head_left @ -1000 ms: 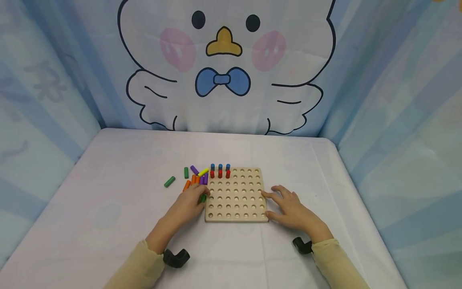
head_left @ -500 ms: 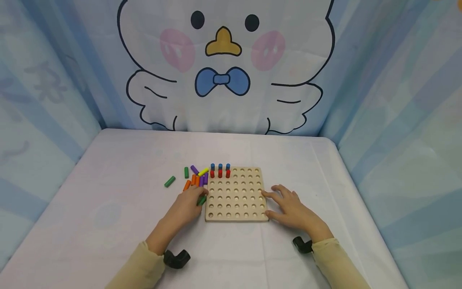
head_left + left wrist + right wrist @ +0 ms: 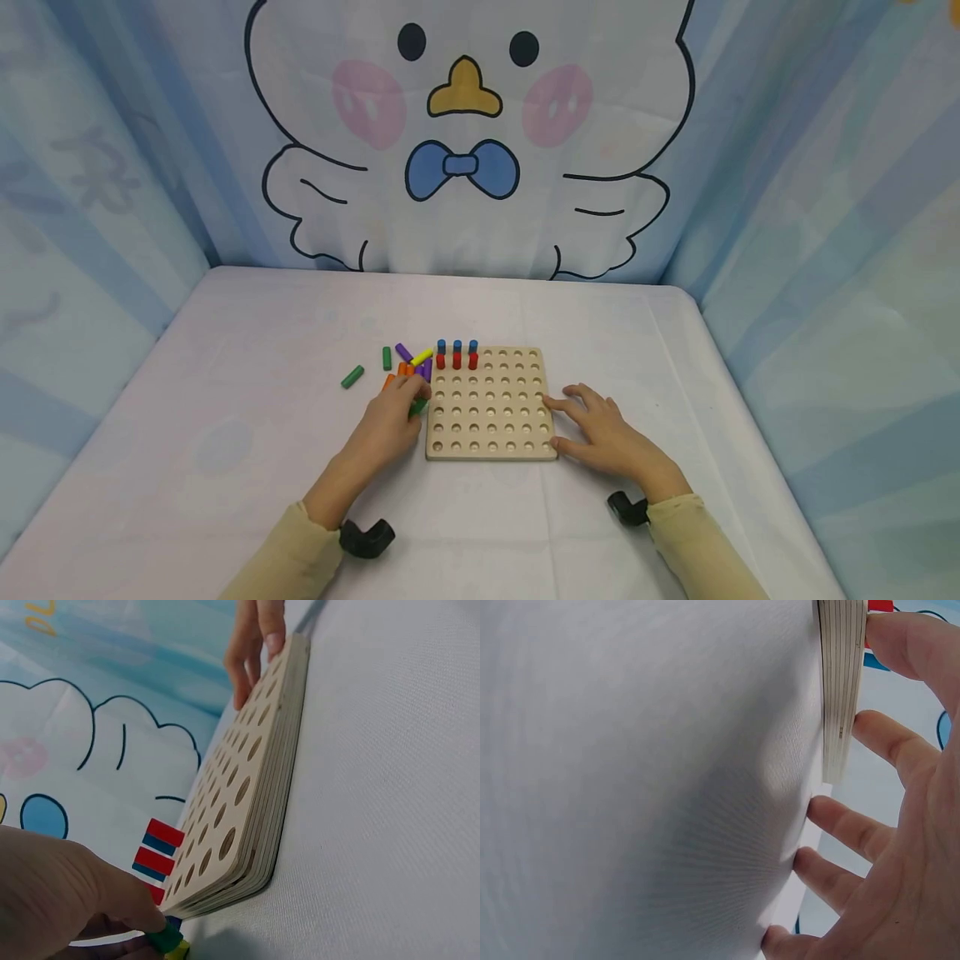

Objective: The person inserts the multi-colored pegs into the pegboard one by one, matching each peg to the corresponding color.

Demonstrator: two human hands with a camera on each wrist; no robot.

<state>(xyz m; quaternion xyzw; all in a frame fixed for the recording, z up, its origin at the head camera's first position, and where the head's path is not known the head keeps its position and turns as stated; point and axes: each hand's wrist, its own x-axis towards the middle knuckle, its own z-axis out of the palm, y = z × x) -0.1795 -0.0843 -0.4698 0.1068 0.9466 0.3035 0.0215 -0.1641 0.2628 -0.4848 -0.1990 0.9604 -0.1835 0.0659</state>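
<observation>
A pale blue backdrop (image 3: pixel 465 229) printed with a white, bow-tied bird took up the most room; in the left wrist view it carried yellow lettering (image 3: pixel 40 622), turned sideways near the top edge, of which what looked like a D and an L could be read. Below it spread a table (image 3: pixel 487 517) under a white cloth. Two cream sleeves (image 3: pixel 285 554) reached in from the near side.

The wooden pegboard (image 3: pixel 491 402), with its rows of round holes, lay flat on the cloth between the hands. The right hand (image 3: pixel 596 429) had its fingers spread wide, thumb and forefinger touching the board's right edge. The left hand (image 3: pixel 392 417) was just beside the left edge, its grip narrow, thumb and fingers pinching a green peg (image 3: pixel 417 407).

Three blue pegs (image 3: pixel 457 346) stood upright in the board's far row at its left end, with three red pegs (image 3: pixel 457 361) in the row before them. Loose green, purple, orange and yellow pegs (image 3: pixel 422 357) lay beyond the left hand, the orange ones partly hidden by it.
</observation>
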